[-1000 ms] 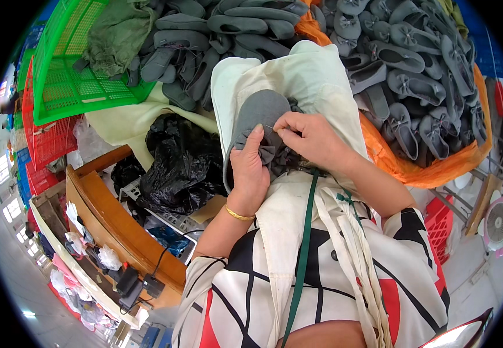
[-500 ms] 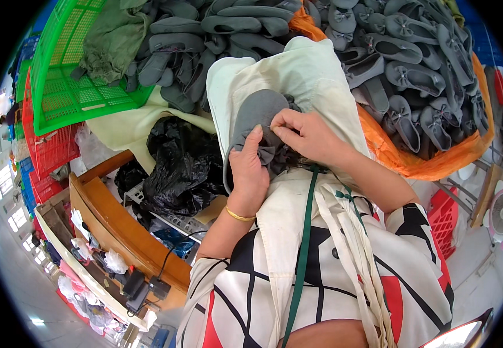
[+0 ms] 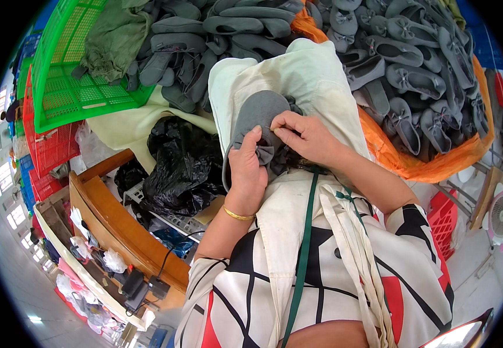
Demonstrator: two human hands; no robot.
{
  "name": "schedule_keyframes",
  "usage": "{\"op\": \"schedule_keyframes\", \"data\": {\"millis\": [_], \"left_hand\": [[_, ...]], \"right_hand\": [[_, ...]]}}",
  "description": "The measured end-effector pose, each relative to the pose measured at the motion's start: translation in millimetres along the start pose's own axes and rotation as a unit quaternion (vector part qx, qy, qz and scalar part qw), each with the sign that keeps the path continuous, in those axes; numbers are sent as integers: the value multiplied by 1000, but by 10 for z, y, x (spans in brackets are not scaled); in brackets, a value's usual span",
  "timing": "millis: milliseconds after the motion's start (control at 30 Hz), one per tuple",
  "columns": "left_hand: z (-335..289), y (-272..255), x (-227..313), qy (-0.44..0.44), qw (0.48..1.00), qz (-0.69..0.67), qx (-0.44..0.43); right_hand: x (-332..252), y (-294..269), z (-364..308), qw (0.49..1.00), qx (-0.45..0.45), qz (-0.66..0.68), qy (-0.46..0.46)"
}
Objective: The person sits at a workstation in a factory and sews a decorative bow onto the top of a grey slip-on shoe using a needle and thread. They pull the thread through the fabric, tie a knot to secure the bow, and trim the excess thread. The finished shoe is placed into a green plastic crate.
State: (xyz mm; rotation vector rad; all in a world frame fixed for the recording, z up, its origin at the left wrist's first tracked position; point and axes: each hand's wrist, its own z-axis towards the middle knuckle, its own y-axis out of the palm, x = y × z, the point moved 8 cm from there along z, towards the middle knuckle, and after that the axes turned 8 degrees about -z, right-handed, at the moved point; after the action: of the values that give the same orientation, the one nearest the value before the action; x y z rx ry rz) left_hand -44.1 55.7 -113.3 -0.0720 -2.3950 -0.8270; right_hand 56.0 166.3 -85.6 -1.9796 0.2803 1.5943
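A grey fabric shoe (image 3: 261, 109) with a bow (image 3: 265, 153) rests on the pale apron over my lap. My left hand (image 3: 247, 174) is closed around its side, thumb on top near the bow. Just right of that thumb, my right hand (image 3: 306, 138) pinches a thin needle (image 3: 269, 127) between thumb and forefinger, close to the shoe's surface. The needle is very small, and whether its tip is in the fabric cannot be made out. The lower part of the shoe is hidden behind my left hand and the dark folds beside it.
Many grey shoes (image 3: 402, 52) fill an orange sack (image 3: 431, 168) at the right. More shoes (image 3: 234, 26) lie ahead, beside a green crate (image 3: 77, 95). At the left are black plastic bags (image 3: 185, 168) and a wooden table (image 3: 129, 223). A fan (image 3: 502, 216) stands far right.
Almost nothing differs. My right hand's fingers have shifted very slightly at the shoe, and the needle shows a little more plainly; my left hand keeps its hold.
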Motion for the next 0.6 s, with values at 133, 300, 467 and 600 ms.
{"op": "schedule_keyframes", "data": {"millis": [133, 300, 467, 600], "left_hand": [[-14, 89, -12, 15, 1000, 5, -11], [-172, 165, 26, 50, 968, 242, -49], [-207, 19, 27, 15, 981, 196, -7], [-237, 2, -168, -18, 991, 115, -69]], "right_hand": [[-15, 5, 23, 999, 7, -18, 36], [-254, -16, 110, 997, 34, -46, 57], [-504, -61, 240, 985, 1, -170, 1], [-722, -78, 186, 976, 17, -209, -64]]}}
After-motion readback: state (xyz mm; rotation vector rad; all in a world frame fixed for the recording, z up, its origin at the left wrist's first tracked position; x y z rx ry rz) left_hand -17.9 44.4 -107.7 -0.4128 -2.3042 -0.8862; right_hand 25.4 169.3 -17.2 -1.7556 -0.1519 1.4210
